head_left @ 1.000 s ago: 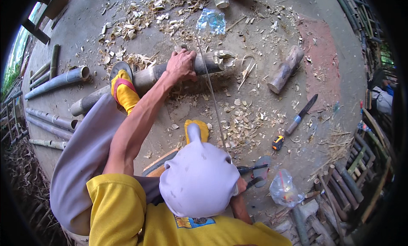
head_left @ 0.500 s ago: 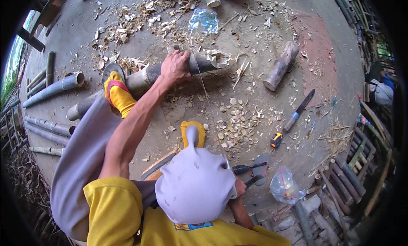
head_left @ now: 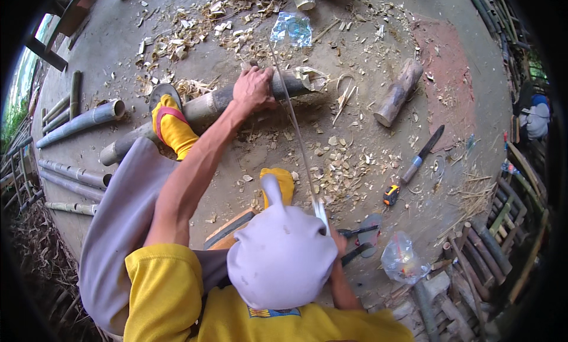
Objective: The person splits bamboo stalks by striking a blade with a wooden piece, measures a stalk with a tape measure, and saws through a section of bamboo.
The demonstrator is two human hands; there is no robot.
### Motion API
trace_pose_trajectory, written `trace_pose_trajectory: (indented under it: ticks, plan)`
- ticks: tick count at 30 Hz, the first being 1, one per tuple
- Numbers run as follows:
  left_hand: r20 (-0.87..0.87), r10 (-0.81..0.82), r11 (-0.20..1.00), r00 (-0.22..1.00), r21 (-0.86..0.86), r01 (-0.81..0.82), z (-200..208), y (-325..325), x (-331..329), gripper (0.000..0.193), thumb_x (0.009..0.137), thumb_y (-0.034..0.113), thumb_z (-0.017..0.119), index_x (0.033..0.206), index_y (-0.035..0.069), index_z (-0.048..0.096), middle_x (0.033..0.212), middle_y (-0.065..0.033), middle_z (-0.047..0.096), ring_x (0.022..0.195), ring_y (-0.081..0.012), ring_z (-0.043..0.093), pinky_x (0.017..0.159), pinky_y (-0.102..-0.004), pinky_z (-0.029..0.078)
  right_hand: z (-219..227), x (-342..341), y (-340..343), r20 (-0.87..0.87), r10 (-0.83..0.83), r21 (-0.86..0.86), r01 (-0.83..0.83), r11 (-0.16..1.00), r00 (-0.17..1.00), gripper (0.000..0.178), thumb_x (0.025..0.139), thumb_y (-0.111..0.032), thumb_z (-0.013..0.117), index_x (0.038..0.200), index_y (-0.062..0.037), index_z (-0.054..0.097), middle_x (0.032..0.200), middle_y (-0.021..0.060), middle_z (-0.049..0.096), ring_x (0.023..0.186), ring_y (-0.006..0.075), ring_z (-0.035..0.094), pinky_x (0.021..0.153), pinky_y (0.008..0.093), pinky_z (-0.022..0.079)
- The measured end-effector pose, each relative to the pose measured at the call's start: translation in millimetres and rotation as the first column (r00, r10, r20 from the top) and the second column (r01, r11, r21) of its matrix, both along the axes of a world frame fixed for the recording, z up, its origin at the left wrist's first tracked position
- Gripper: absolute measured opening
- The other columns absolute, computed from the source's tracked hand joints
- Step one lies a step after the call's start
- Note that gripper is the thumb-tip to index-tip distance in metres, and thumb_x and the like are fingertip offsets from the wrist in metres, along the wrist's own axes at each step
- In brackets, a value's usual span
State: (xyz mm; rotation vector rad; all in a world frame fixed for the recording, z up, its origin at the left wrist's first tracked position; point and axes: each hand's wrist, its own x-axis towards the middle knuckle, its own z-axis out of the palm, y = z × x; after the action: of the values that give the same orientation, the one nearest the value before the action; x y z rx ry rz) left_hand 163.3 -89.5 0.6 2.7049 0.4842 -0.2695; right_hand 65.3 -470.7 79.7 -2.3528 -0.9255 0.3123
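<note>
A thick dark bamboo pole (head_left: pixel 204 109) lies slantwise on the floor, its right end ragged and pale. My left hand (head_left: pixel 254 89) is wrapped over it from above, near that end. Just right of those fingers, a long thin saw blade (head_left: pixel 300 132) crosses the pole, running back towards me. My right hand (head_left: pixel 339 242), partly hidden behind my grey-trousered knee (head_left: pixel 284 256), closes round the saw's handle end. My left foot (head_left: pixel 173 129), in a yellow sock and thong sandal, presses against the pole. My other yellow-socked foot (head_left: pixel 283 187) stands in front of the knee.
Right of the pole lie a short log (head_left: pixel 399 93), a knife (head_left: pixel 422 155) and a yellow-black tape measure (head_left: pixel 391 194). Dark tools (head_left: pixel 357 231) rest near a loose sandal, beside a plastic bag (head_left: pixel 402 259). Bamboo lengths (head_left: pixel 83 124) lie at left; wood chips (head_left: pixel 349 164) litter the floor.
The saw and my right hand have moved forward, away from me, across the pole. My left hand keeps its hold on the bamboo. The whole view has shifted slightly.
</note>
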Motion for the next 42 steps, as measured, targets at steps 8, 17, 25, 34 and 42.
trace_pose_trajectory:
  ticks: [8,17,25,34,42]
  plan:
    - [-0.075,0.079,0.992,0.994,-0.094,-0.086,-11.9,12.6,0.4,0.060,0.054,0.033,0.081,0.100,0.007,0.052,0.099,-0.0136,0.061,0.104,-0.0325,0.055,0.090,-0.0410,0.044,-5.8,51.2,94.1,-0.255,-0.022,0.311,0.103,0.945,0.967,0.032,0.078,-0.008,0.059,0.108,0.0039,0.058,0.075,0.0127,0.063,0.058,0.0228,0.061,0.050,0.0317,0.048]
    - [0.243,0.054,0.993,0.968,0.090,-0.078,-9.6,-8.1,1.0,0.062,0.053,0.035,0.081,0.100,0.007,0.052,0.099,-0.0134,0.062,0.102,-0.0300,0.055,0.089,-0.0411,0.043,-19.2,91.9,159.1,-0.122,-0.027,0.534,0.088,0.841,0.992,0.046,0.072,-0.002,0.059,0.117,0.0042,0.056,0.068,0.0165,0.059,0.048,0.0227,0.057,0.046,0.0335,0.045]
    - [0.026,-0.004,0.993,1.000,-0.119,0.007,-9.8,17.7,1.8,0.068,0.048,0.032,0.080,0.104,0.007,0.052,0.097,-0.0136,0.061,0.098,-0.0326,0.054,0.087,-0.0443,0.044,9.5,-16.7,-31.3,-0.008,-0.003,0.080,0.004,0.997,1.000,0.044,0.073,-0.003,0.061,0.117,0.0035,0.056,0.069,0.0166,0.060,0.050,0.0252,0.059,0.047,0.0324,0.046]
    - [-0.016,0.017,0.985,1.000,-0.172,-0.020,-1.9,18.2,4.1,0.061,0.052,0.031,0.078,0.105,0.008,0.058,0.099,-0.0182,0.057,0.094,-0.0369,0.055,0.081,-0.0455,0.048,-14.0,73.4,131.9,-0.207,-0.030,0.390,0.111,0.914,0.978,0.043,0.072,-0.003,0.062,0.115,0.0033,0.057,0.072,0.0163,0.061,0.054,0.0274,0.061,0.050,0.0321,0.048]
    - [0.060,0.024,0.999,0.998,0.041,-0.026,-18.4,12.8,-0.1,0.057,0.055,0.034,0.077,0.100,0.007,0.055,0.101,-0.0169,0.059,0.104,-0.0343,0.054,0.087,-0.0451,0.046,-22.1,24.9,44.5,0.028,-0.019,0.252,0.011,0.968,0.999,0.043,0.072,-0.003,0.061,0.114,0.0024,0.057,0.068,0.0153,0.060,0.052,0.0269,0.060,0.048,0.0328,0.046]
